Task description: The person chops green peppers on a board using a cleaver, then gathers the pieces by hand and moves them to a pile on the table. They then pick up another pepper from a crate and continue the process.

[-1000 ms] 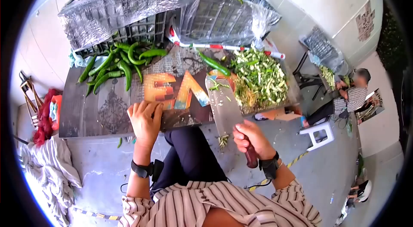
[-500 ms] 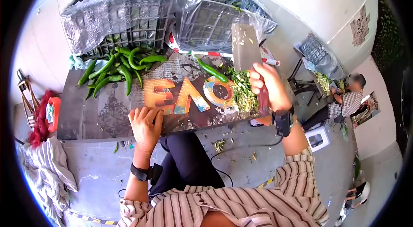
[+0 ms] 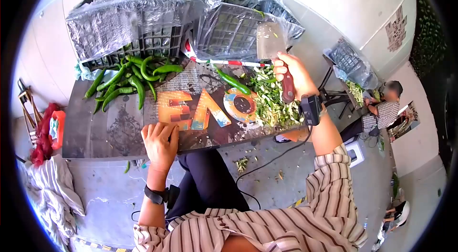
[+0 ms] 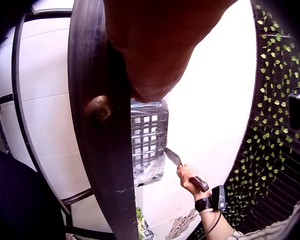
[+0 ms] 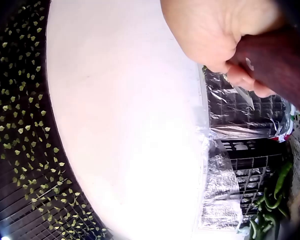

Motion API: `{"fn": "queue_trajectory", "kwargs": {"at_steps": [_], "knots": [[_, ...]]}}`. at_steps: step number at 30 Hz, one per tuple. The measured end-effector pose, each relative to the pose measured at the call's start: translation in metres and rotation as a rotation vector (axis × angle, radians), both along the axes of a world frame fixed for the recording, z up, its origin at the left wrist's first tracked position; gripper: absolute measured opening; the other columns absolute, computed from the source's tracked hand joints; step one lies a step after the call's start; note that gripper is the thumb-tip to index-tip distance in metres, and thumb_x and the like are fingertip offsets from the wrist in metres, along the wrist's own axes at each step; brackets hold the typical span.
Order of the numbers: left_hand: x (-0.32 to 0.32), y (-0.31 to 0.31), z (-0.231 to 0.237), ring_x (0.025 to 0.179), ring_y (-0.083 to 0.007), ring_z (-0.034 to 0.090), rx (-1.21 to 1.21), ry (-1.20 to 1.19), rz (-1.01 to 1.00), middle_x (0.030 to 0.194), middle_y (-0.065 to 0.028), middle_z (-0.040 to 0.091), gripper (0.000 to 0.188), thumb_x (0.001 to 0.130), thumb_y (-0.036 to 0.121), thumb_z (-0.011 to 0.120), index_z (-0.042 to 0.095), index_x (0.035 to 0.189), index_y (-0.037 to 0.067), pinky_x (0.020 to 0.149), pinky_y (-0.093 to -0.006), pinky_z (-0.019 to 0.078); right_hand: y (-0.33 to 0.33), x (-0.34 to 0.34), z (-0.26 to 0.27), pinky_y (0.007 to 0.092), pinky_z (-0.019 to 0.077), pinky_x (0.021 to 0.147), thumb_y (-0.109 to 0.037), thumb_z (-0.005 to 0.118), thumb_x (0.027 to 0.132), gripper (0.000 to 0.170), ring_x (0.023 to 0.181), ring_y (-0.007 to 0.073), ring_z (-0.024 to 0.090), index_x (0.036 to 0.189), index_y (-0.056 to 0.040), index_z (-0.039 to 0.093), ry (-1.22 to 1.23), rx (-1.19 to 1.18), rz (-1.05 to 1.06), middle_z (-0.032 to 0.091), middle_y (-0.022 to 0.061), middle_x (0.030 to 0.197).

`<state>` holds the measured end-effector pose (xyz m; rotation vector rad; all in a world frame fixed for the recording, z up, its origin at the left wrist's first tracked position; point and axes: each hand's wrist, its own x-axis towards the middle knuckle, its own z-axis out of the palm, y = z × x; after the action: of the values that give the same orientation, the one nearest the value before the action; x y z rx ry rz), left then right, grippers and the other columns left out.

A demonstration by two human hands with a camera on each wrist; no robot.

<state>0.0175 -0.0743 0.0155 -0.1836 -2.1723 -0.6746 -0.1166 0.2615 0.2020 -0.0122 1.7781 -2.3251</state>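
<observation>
My right hand grips a cleaver by its dark red wooden handle, above the right end of the table. The broad blade points away, bits of pepper stuck on it, and overlaps the back crate in the head view. Below the hand lies a heap of chopped green pepper, partly hidden by the hand and wrist. A whole green chili lies beside the heap. My left hand rests on the table's near edge with its fingers bent loosely over the top. In the right wrist view the handle sits in the fist.
Whole green chilies are piled at the table's back left. Plastic-wrapped black crates stand behind it, with a red-and-white strip along the back. Chopped scraps lie on the floor. Another person works at a farther table.
My right hand has lifted the cleaver from the near edge up over the chopped heap, then moved slightly farther back. The left hand has stayed at the table edge.
</observation>
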Motion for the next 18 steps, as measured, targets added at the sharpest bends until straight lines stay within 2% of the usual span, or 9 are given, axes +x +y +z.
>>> {"fn": "queue_trajectory", "kwargs": {"at_steps": [7, 18], "knots": [[0.0, -0.001, -0.002, 0.078, -0.024, 0.055, 0.018, -0.007, -0.01, 0.08, -0.0014, 0.062, 0.003, 0.082, 0.011, 0.071, 0.069, 0.085, 0.01, 0.085, -0.0382, 0.0397, 0.0, -0.005, 0.013, 0.0256, 0.0421, 0.051, -0.016, 0.059, 0.097, 0.014, 0.057, 0.0076, 0.048, 0.093, -0.0045, 0.051, 0.027, 0.0, 0.031, 0.049, -0.0021, 0.069], [0.001, -0.001, -0.002, 0.078, -0.0241, 0.056, 0.023, -0.003, -0.016, 0.08, -0.0016, 0.062, 0.006, 0.081, 0.01, 0.071, 0.069, 0.086, 0.01, 0.081, -0.0374, 0.0412, -0.002, 0.004, 0.021, 0.0241, 0.0406, 0.05, -0.019, 0.06, 0.097, 0.021, 0.056, 0.0065, 0.046, 0.1, 0.0007, 0.052, 0.05, 0.032, 0.034, 0.048, -0.003, 0.071]]}}
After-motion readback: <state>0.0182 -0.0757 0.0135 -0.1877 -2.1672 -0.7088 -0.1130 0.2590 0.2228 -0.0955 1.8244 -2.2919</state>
